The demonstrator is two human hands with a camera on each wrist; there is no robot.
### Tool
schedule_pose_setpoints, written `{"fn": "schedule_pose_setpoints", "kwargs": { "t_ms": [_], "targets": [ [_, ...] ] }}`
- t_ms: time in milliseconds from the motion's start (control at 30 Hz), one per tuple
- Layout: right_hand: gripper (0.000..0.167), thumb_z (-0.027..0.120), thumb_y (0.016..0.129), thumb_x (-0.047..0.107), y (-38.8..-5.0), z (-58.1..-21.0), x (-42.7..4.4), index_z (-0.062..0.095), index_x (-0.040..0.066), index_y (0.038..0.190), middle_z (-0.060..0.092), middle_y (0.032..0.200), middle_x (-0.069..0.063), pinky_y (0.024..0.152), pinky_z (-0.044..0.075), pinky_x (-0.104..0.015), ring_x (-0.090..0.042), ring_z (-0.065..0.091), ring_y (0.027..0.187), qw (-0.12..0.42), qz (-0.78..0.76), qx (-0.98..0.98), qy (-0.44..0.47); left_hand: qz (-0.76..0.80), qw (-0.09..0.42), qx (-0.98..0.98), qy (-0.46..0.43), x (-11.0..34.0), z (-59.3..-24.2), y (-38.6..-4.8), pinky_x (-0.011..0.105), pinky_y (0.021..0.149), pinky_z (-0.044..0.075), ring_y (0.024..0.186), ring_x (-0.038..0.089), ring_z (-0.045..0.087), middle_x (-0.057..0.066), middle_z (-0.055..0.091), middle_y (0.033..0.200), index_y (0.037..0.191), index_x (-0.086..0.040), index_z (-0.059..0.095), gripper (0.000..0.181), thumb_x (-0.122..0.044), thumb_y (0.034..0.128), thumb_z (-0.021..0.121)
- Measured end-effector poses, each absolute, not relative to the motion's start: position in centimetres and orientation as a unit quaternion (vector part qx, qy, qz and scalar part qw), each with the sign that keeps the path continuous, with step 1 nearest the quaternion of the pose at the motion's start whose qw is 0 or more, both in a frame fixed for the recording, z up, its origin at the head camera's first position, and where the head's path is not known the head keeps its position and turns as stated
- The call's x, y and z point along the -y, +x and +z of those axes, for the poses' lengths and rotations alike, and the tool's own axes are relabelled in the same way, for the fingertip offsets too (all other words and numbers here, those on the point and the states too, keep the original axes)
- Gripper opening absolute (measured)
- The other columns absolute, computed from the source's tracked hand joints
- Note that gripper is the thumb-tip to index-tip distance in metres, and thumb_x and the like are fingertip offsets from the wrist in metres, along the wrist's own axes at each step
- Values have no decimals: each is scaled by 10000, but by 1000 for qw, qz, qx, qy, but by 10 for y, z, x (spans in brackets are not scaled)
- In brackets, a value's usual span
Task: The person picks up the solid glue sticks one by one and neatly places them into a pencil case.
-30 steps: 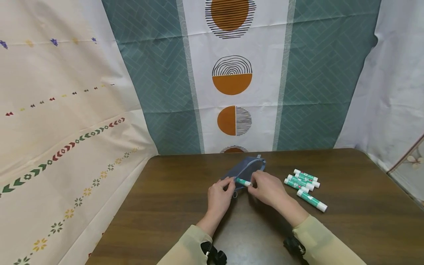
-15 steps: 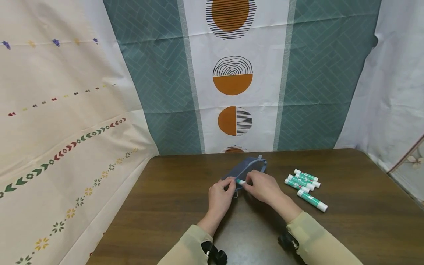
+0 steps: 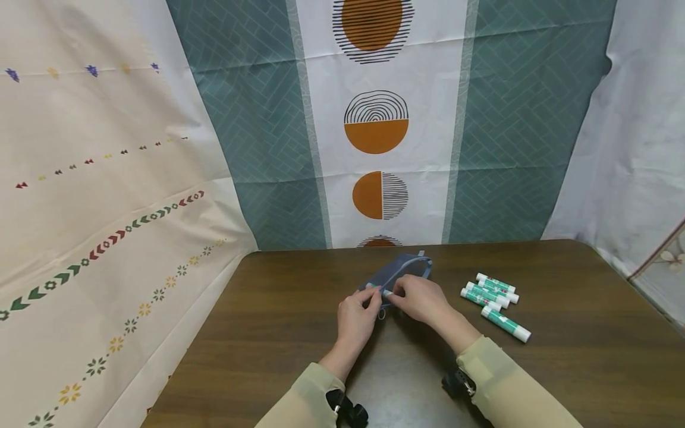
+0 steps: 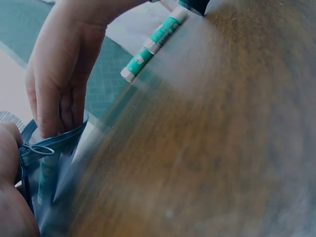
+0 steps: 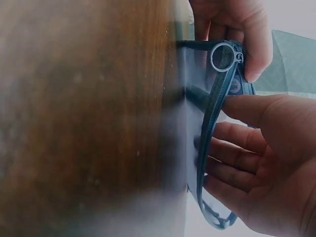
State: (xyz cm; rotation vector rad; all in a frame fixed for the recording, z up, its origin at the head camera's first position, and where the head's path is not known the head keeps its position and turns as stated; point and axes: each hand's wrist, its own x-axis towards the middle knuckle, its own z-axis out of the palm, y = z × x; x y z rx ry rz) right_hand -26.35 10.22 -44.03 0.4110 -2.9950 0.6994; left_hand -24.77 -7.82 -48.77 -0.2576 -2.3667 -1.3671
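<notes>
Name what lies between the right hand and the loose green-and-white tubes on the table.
Only a bare stretch of brown tabletop lies between the right hand and the loose green-and-white tubes; the head view shows it.

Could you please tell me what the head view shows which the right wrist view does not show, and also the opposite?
Only the head view shows the loose green-and-white sticks lying on the table, the hanging cloth with orange circles, and the sleeves.

Only the right wrist view shows the palm side of the right hand.

Both show the two hands at the blue pouch, its ring pull, and the table.
</notes>
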Motion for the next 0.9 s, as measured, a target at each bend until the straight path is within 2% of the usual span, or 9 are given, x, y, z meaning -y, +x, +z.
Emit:
{"fn": "schedule_pose_setpoints", "kwargs": {
  "t_ms": [167, 367, 533, 900],
  "targets": [
    [206, 800, 1023, 345, -265, -441, -101, 782, 164, 925, 659, 793, 49, 658, 514, -393, -152, 578, 691, 18, 213, 967, 137, -489, 193, 846, -90, 78, -488, -248, 543, 1134, 531, 1282, 413, 709, 66, 815, 1196, 1129, -164, 899, 179, -167, 1019, 757],
    [219, 823, 1003, 366, -266, -442, -102, 807, 152, 965, 736, 906, 7, 746, 585, -463, -172, 633, 778, 5, 190, 972, 141, -482, 199, 849, -91, 78, -491, -248, 548, 1118, 543, 1262, 400, 722, 26, 824, 1170, 1136, -181, 899, 181, -181, 1018, 762],
    [220, 817, 1008, 365, -266, -443, -102, 826, 145, 999, 766, 953, -5, 785, 593, -482, -181, 657, 815, -7, 189, 973, 132, -478, 201, 850, -93, 78, -493, -249, 541, 1110, 550, 1254, 385, 729, -16, 831, 1142, 1132, -194, 901, 182, -186, 1018, 759],
    [226, 824, 1004, 355, -267, -444, -101, 845, 133, 1037, 793, 1017, -25, 812, 610, -499, -201, 710, 877, -5, 193, 972, 132, -483, 204, 846, -94, 78, -493, -249, 552, 1093, 560, 1247, 402, 730, 72, 814, 1207, 1140, -198, 900, 191, -187, 1016, 754]
  ]
}}
